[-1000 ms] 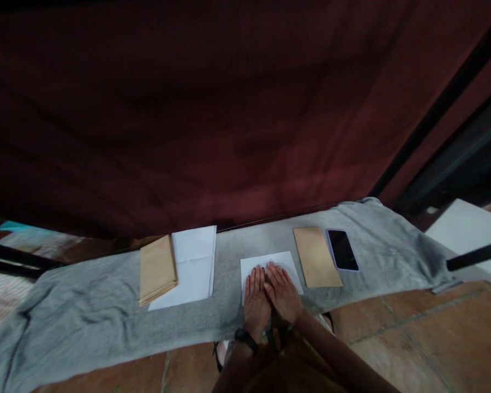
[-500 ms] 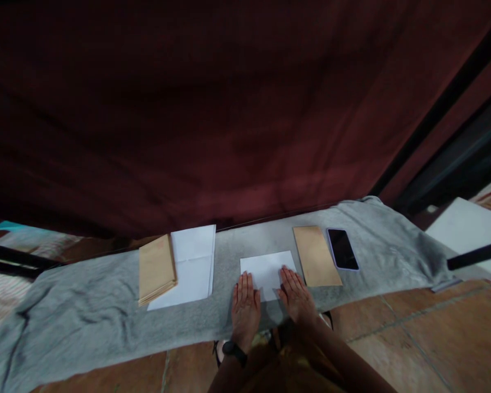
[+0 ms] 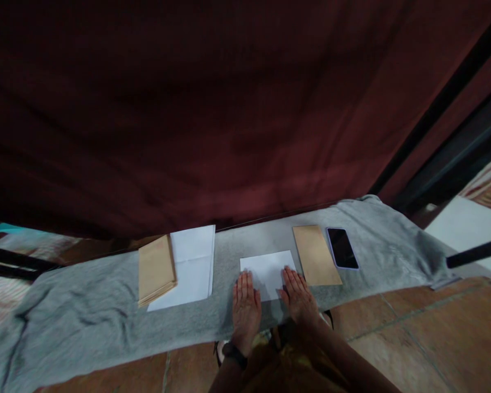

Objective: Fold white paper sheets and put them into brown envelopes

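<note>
A white sheet of paper point(image 3: 268, 268), which looks folded, lies on the grey cloth in front of me. My left hand point(image 3: 246, 305) rests flat on its left side, fingers stretched forward. On the right side of the paper lies my right hand point(image 3: 298, 295), also flat with fingers extended. Just right of the paper is a single brown envelope point(image 3: 317, 255). Further left, a stack of brown envelopes point(image 3: 156, 267) partly covers several larger white sheets point(image 3: 194, 262) with a crease across them.
A phone point(image 3: 342, 248) with a pale purple edge lies beside the single envelope. The grey cloth point(image 3: 82, 305) covers a long narrow surface. Behind it hangs a dark red curtain point(image 3: 229, 120). Dark bars stand at both ends, above a tiled floor point(image 3: 425, 316).
My right hand has shifted very slightly to the right over the paper. My left hand stays nearly in place, and the other objects have not moved.
</note>
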A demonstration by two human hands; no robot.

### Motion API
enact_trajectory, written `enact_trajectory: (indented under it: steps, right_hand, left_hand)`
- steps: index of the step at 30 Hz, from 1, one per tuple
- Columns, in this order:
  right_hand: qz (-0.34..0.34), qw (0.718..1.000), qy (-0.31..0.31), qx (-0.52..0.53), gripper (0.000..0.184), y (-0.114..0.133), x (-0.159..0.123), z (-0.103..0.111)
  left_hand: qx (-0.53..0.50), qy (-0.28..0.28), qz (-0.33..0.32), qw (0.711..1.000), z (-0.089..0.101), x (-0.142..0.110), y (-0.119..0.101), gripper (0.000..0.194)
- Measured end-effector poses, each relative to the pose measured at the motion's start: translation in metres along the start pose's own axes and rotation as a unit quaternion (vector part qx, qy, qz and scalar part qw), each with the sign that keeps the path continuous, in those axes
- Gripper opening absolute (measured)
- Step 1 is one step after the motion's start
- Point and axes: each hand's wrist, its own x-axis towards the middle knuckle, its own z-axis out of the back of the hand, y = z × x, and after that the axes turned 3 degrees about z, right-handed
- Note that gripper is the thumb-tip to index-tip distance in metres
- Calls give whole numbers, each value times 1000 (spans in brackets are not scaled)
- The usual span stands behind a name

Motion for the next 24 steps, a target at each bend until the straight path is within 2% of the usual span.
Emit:
enact_trajectory:
  steps: [5, 10, 14, 18, 24]
  right_hand:
    - [0, 1000, 11, 16, 58, 5, 17, 1]
    - [26, 999, 31, 34, 51, 12, 53, 0]
    - [54, 998, 24, 36, 47, 14, 68, -11]
    - [55, 998, 3, 26, 48, 9, 66, -26]
    - [8, 1000, -27, -4, 54, -5, 59, -38]
  left_hand:
    - [-31, 40, -69, 996, -10, 21, -25, 65]
    - [-32, 59, -96, 993, -26, 47, -29, 64]
    - [-24, 60, -100, 993, -36, 57, -23, 61]
    - [-16, 47, -88, 995, -36, 56, -11, 59]
    - [13, 12, -49, 999, -28, 52, 15, 55]
